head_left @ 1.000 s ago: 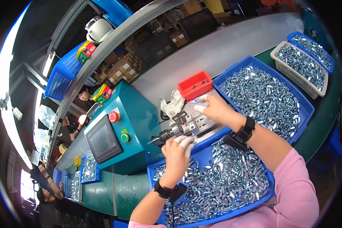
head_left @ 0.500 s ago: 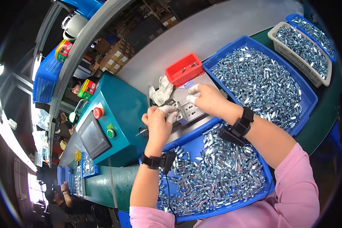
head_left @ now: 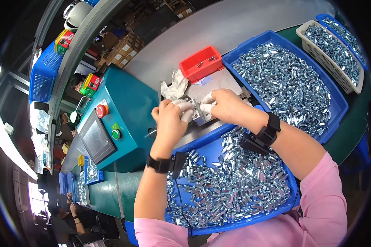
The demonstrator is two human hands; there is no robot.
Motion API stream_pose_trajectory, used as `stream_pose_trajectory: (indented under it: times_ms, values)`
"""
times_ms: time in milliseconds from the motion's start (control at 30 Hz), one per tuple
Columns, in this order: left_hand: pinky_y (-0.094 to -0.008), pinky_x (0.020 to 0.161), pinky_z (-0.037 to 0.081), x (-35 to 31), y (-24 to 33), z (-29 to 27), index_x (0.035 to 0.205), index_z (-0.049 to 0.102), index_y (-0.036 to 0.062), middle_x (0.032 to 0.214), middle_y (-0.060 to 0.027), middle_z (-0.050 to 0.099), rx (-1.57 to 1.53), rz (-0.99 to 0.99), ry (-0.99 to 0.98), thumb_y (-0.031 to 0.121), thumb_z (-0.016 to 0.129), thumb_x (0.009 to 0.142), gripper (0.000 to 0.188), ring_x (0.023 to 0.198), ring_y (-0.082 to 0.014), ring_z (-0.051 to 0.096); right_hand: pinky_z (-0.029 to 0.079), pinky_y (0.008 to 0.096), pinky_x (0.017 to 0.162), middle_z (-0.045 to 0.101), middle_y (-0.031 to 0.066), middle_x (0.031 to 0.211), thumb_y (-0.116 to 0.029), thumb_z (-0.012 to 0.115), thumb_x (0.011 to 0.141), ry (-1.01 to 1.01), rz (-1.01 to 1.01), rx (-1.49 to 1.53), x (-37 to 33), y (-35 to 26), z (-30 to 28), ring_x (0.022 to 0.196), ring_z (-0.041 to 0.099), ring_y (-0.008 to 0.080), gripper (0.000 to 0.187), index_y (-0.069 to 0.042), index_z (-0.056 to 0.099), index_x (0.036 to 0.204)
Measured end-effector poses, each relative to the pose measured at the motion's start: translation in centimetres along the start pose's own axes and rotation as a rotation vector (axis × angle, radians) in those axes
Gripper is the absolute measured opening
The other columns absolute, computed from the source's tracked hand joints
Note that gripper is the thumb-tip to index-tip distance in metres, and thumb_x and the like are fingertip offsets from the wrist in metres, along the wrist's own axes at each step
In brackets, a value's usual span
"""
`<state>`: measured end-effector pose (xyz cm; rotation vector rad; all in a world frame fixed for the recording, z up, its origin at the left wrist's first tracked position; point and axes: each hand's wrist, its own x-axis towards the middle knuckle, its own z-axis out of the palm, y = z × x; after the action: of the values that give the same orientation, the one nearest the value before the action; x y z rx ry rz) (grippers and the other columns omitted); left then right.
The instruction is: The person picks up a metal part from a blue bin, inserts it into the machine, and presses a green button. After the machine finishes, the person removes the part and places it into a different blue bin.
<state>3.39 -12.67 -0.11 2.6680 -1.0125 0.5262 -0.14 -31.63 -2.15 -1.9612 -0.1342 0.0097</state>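
My left hand (head_left: 169, 121), its fingertips in white covers, is closed in a pinch at the left side of a small grey metal fixture (head_left: 200, 118) with holes. My right hand (head_left: 228, 108), with similar white fingertip covers, reaches the fixture from the right, its thumb and finger closed together over the top. Whatever sits between the fingertips is too small and hidden to make out. Under my forearms a blue tray (head_left: 210, 154) holds a heap of shiny metal hex pieces (head_left: 235, 187). A second blue tray (head_left: 340, 108) of similar pieces (head_left: 284, 88) stands at the right.
Behind the fixture are a red bin (head_left: 193, 74) with a few metal pieces and a crumpled white glove (head_left: 175, 85). A teal machine (head_left: 132, 111) with a screen, red knob and green button stands left. Filled baskets (head_left: 334, 61) sit far right. Other people work at the far left.
My right hand has moved left and down onto the fixture, its fingertips now close to my left ones. My left hand has stayed at the fixture. The view has shifted slightly.
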Motion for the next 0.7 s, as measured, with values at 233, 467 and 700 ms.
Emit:
stream_pose_trajectory:
  times_ms: [233,467,700]
  values:
    - [-0.0370,0.078,0.047,-9.5,6.6,-0.1,0.101,0.065,0.0038,0.100,-0.0129,0.061,-0.343,0.019,-0.355,0.006,0.065,0.078,0.023,0.093,-0.0322,0.058,0.048,0.0302,0.051,0.065,0.0114,0.067,-0.019,0.059,0.085,-0.171,0.110,0.027,-1.2,-2.0,0.8,0.049,0.060,0.0166,0.027,0.004,0.066,0.099]
    - [-0.0378,0.080,0.046,-10.7,5.2,1.7,0.099,0.063,0.0031,0.097,-0.0130,0.061,-0.489,-0.041,-0.395,0.007,0.065,0.079,0.020,0.091,-0.0319,0.057,0.042,0.0260,0.043,0.061,0.0063,0.064,-0.015,0.058,0.087,-0.251,0.147,0.167,-1.6,-0.9,2.6,0.045,0.054,0.0108,0.028,0.002,0.065,0.107]
    - [-0.0385,0.082,0.044,-10.4,5.0,1.4,0.096,0.062,0.0030,0.095,-0.0119,0.061,-0.493,-0.034,-0.327,0.008,0.065,0.080,0.017,0.090,-0.0310,0.055,0.042,0.0257,0.045,0.059,0.0042,0.063,-0.010,0.055,0.087,-0.273,0.213,0.403,-1.4,-0.3,3.1,0.045,0.050,0.0096,0.030,0.000,0.062,0.114]
